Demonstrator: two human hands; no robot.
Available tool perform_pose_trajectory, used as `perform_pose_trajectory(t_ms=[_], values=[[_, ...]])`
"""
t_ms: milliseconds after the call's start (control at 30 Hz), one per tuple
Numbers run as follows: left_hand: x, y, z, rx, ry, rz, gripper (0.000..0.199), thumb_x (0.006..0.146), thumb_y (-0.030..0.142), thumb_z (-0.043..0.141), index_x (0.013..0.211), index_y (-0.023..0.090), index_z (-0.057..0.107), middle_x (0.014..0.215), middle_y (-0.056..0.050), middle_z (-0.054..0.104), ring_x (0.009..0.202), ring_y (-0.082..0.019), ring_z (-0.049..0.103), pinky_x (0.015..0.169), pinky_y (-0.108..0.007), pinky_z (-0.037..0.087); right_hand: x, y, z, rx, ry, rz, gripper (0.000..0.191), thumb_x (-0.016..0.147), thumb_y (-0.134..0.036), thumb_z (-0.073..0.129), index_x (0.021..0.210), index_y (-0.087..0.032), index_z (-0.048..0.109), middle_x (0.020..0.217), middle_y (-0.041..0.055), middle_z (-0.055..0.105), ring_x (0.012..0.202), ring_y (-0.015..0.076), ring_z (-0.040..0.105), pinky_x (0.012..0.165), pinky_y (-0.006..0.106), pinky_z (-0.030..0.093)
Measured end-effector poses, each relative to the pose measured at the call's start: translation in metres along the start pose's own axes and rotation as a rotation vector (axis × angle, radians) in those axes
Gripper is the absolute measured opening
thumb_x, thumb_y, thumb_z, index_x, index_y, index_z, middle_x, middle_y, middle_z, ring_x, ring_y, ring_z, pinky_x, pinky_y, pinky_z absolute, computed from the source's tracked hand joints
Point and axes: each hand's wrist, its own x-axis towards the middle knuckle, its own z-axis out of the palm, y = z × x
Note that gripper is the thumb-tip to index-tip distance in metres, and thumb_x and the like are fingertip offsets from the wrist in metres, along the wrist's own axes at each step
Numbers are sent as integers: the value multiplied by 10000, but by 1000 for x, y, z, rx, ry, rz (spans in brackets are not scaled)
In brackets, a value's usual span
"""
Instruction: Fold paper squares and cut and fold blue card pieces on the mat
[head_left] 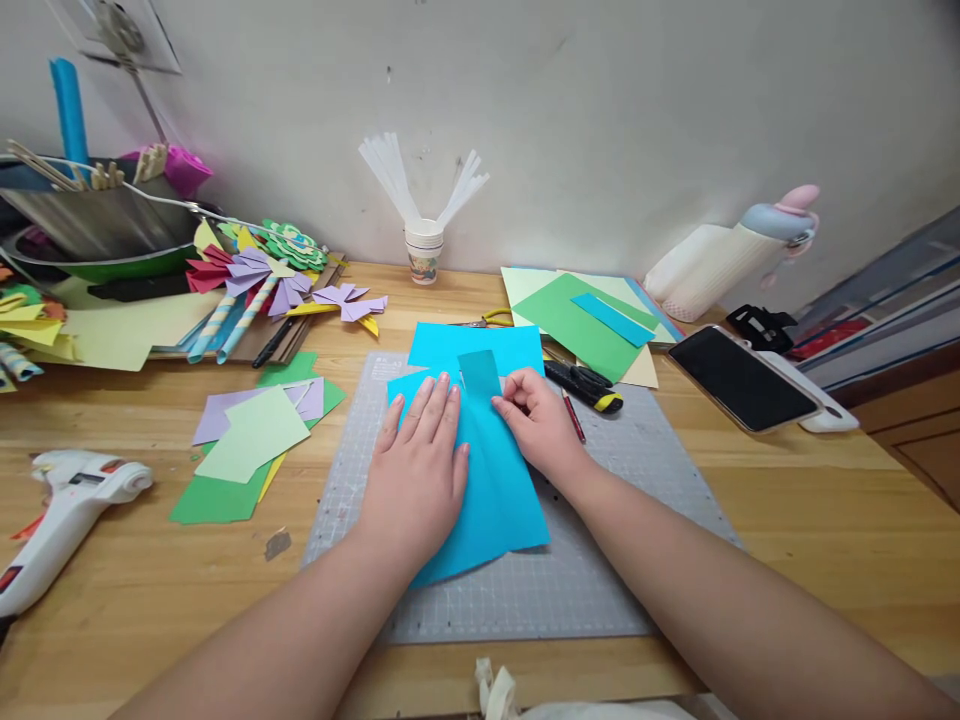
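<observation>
A creased sheet of bright blue paper (pixel 491 490) lies on a grey cutting mat (pixel 622 560). My left hand (pixel 420 450) rests flat on its left part, fingers stretched out. At the sheet's upper right, my right hand (pixel 536 420) is closed, thumb and forefinger pinching the paper's edge. A narrow darker blue flap (pixel 480 375) stands up between my hands; whether it belongs to the same sheet, I cannot tell. Behind it lies another blue paper piece (pixel 442 343). A black and yellow cutter (pixel 585 385) and a dark red pencil (pixel 574 415) lie just beyond my right hand.
Paper scraps (pixel 255 440) and a white glue gun (pixel 82 500) lie on the left. Paper flowers (pixel 262 270) sit by a metal pot (pixel 105 215). A paper cup (pixel 424 250) holds white sticks. Coloured sheets (pixel 562 310), a phone (pixel 742 378) and a bottle (pixel 727 260) are on the right.
</observation>
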Motion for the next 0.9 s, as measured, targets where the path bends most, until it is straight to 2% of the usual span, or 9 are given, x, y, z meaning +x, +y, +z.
perform_pose_trajectory(t_ms=[100,300,533,733,900], values=[[0,-1,4,2,-43,13,560,970,358,272,1473,114,289,1569,-55,196,1454,-222,163,1192,-454,157,0,0,4,-51,11,15,137,863,-304,474,793,-247,370,659,-40,486,611,160,508,576,259,376],[-2,-3,15,-14,-229,-2,569,968,371,310,1458,82,317,1551,-104,232,1437,-252,217,1163,-441,253,-2,-4,7,-203,-19,54,101,833,-279,517,883,-248,435,637,-55,508,581,160,491,552,254,309],[-2,-4,19,-42,-246,29,529,977,363,259,1481,202,273,1562,-1,193,1448,-207,187,1171,-473,216,-4,-7,7,-329,-28,78,113,815,-182,471,910,-234,438,628,-50,503,590,165,489,548,259,262],[-1,-2,20,-48,-251,13,532,975,363,243,1480,197,271,1560,-3,185,1448,-218,190,1163,-522,193,-3,-10,8,-359,-42,69,174,786,-119,440,915,-234,429,608,-52,485,581,169,480,549,266,255],[-2,-2,21,-48,-242,10,536,973,367,246,1482,199,263,1560,5,186,1449,-210,186,1164,-525,191,-7,-10,6,-317,-33,91,91,835,-218,446,916,-242,412,588,-65,479,550,163,475,536,261,278]])
